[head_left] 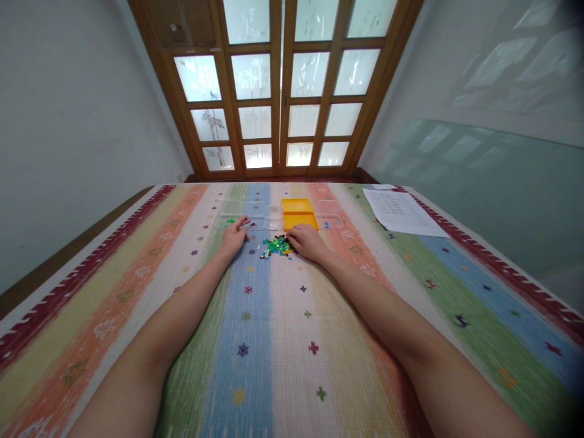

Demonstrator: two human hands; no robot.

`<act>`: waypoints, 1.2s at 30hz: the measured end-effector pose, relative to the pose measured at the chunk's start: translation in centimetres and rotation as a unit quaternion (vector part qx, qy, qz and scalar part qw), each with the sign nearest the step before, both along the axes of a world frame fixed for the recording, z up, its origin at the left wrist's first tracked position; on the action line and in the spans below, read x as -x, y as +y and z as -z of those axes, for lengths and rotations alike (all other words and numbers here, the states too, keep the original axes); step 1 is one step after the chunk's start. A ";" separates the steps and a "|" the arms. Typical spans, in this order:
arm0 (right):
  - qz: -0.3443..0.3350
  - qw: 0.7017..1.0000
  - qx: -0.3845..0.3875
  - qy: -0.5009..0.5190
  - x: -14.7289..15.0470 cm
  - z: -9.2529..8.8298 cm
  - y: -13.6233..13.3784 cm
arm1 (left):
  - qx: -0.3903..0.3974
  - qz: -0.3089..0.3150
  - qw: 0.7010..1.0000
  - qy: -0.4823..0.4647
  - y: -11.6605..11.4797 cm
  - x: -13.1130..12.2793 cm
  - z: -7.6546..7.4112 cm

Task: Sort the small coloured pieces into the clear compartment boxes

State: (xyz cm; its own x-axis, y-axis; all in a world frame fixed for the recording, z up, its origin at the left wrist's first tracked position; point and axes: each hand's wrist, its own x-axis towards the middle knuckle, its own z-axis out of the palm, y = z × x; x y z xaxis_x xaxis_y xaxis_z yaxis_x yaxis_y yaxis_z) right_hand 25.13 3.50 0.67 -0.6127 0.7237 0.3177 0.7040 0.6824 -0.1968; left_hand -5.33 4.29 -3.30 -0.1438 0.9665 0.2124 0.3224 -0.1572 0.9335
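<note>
A small heap of coloured plastic pieces [276, 246], mostly green with yellow, white, blue and dark ones, lies on the striped tablecloth. At its right edge is my right hand [308, 241], fingers bent down and together at the pieces; what they pinch is hidden. My left hand [234, 237] rests at the near edge of a clear plastic box [223, 220], its fingers stretched and apart. Green pieces [231, 221] and a few dark ones lie in that box by the fingertips. Just beyond my right hand stands an open yellow box [298, 207].
Another clear box [336, 220], holding blue pieces [326, 224], stands right of the yellow one. Printed paper sheets [401, 211] lie at the far right of the table. Wooden glazed doors [280, 91] rise behind the table's far edge.
</note>
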 end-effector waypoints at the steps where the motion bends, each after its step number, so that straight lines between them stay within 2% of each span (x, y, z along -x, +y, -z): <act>1: 0.001 1.000 0.002 -0.002 0.0 0.0 0.0 | 0.007 -0.001 1.000 -0.002 0.0 0.0 0.0; 11: 0.003 1.000 0.009 -0.003 0.0 -0.1 0.0 | 0.017 0.001 1.000 -0.011 0.0 -0.1 0.0; 23: 0.001 1.000 0.021 0.014 0.0 -0.4 0.0 | -0.011 0.014 0.998 0.065 -0.3 -0.2 0.0; 28: -0.018 0.995 0.096 0.032 -0.1 -3.0 -0.4 | -0.051 0.022 0.986 0.155 -1.1 -0.4 -0.7; 31: -0.053 0.984 0.168 -0.040 -0.4 -4.5 -0.8 | -0.087 0.045 0.971 0.220 -1.8 -0.8 -1.3; 34: -0.086 0.965 0.224 -0.106 -0.6 -5.0 -1.2 | -0.104 0.065 0.956 0.265 -2.3 -1.1 -1.7; 36: -0.095 0.960 0.235 -0.118 -0.5 -4.9 -1.6 | -0.107 0.075 0.952 0.277 -2.4 -1.1 -1.8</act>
